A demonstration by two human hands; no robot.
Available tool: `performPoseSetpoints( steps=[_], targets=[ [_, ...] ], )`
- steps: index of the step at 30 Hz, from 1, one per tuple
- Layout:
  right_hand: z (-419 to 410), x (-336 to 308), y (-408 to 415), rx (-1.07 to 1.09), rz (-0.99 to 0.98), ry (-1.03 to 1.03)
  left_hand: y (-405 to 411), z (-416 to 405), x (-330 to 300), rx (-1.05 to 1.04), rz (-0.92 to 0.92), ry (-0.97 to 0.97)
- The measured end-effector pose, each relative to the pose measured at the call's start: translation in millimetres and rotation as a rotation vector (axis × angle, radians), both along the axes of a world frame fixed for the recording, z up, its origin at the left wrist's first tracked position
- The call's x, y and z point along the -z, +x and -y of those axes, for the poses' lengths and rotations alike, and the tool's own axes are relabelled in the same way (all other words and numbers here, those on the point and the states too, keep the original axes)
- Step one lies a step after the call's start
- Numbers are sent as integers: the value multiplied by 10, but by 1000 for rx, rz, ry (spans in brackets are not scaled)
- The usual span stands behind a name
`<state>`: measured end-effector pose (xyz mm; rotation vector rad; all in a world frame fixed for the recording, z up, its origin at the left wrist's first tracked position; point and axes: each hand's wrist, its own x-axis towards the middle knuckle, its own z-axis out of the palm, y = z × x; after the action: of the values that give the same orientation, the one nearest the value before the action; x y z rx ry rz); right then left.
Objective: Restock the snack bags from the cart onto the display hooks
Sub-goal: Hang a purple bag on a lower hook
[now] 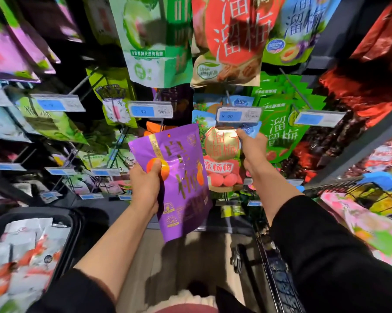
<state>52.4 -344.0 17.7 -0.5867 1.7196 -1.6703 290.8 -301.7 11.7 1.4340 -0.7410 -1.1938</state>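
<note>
A left hand (145, 184) grips a purple snack bag (179, 177) just below the 7.90 price tag (150, 110); the right hand (252, 147) pinches the blue-topped hanging bag (222, 154) beside it.

Beside the purple bag (176, 175), "7.90" was read on the price tag (150, 110) above it, "9.90" on the tag (238, 114) to its upper right, and "溜溜梅" on the green bag (280, 132) further right.
</note>
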Motion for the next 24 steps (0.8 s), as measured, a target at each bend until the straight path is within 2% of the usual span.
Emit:
performPoseSetpoints(
  steps=[8,20,24],
  targets=[
    [154,32,-42,-17,39,-42,-62,20,52,-14,9,41],
    [245,84,-136,-22,25,-48,-138,-3,-6,-10,48,-23],
    [100,118,-140,-2,118,-136,-161,-1,39,47,26,-26]
  ],
)
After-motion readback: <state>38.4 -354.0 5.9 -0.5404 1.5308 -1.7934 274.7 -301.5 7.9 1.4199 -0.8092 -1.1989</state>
